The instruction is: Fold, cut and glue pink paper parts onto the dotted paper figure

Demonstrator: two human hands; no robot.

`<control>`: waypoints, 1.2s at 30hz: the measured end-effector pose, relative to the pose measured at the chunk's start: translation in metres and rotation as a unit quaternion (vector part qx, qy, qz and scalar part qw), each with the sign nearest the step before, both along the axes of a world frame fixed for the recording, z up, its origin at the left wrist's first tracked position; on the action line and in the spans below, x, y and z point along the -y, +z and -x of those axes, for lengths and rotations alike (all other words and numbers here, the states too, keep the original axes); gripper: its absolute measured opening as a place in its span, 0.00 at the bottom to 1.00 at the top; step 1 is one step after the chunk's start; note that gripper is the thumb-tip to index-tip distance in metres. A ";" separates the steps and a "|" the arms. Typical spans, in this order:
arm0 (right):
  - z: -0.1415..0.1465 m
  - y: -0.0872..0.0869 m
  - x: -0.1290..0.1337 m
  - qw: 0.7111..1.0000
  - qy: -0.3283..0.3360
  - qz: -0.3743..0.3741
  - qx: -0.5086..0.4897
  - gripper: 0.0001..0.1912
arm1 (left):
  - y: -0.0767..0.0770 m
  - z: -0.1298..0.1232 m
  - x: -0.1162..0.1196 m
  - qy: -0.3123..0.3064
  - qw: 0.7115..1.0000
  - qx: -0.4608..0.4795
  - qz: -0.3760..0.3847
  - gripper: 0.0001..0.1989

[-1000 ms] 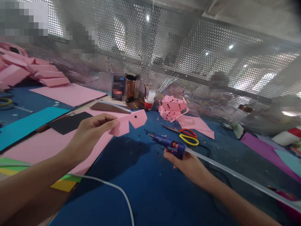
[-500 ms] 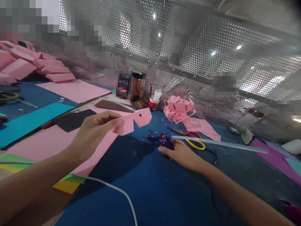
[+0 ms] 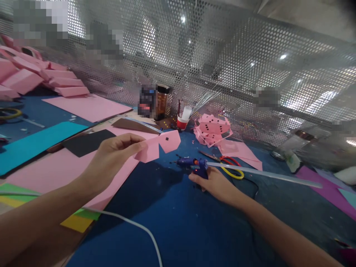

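Pink paper [image 3: 151,150] between left fingers [image 3: 134,149]

Notched pink paper [image 3: 152,148] — near blue glue gun [image 3: 200,170]

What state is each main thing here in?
Pink notched paper cutout: pinched in left hand
Blue plastic glue gun: gripped in right hand, red light showing
Translucent rod: protruding from gun's rear
Brown cylindrical jar: upright, black lid on
Red-and-white cup: upright, containing items
Red-and-yellow-handled scissors: lying flat
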State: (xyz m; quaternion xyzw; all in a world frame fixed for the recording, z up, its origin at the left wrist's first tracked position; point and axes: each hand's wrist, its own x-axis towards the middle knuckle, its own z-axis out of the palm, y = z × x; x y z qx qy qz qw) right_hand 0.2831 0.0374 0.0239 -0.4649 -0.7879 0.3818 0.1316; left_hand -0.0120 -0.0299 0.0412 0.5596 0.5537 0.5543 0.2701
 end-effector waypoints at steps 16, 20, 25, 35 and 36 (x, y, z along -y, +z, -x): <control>-0.022 0.014 0.082 0.972 -0.020 -0.200 -0.120 0.08 | -0.001 -0.016 0.014 -0.061 0.997 0.001 0.043 0.12; -0.019 0.014 0.079 0.969 -0.024 -0.220 -0.108 0.09 | -0.001 -0.018 0.015 -0.061 0.997 -0.012 0.052 0.13; -0.025 0.008 0.074 0.965 0.010 -0.232 -0.119 0.03 | -0.005 -0.016 0.016 -0.065 0.996 -0.013 0.065 0.13; -0.037 -0.017 0.055 0.959 0.052 -0.264 -0.094 0.06 | -0.002 -0.019 0.017 -0.073 0.994 -0.009 0.076 0.14; -0.037 -0.017 0.055 0.958 0.052 -0.267 -0.092 0.06 | -0.002 -0.019 0.017 -0.072 0.994 -0.009 0.078 0.14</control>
